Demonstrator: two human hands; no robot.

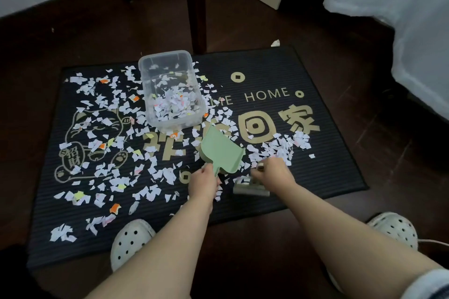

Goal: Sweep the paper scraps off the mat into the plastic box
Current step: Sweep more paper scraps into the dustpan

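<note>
White, yellow and orange paper scraps [277,150] litter the black mat [328,172], thickest across its left half and middle. The clear plastic box [175,122] stands upright near the mat's far edge, partly filled with scraps.

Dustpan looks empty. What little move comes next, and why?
Probably set the dustpan down beside the scrap heap near the right hand and brush it in. The left hand grips its handle, no scraps show on it, and the right hand holds a blurred brush just by that heap.
</note>
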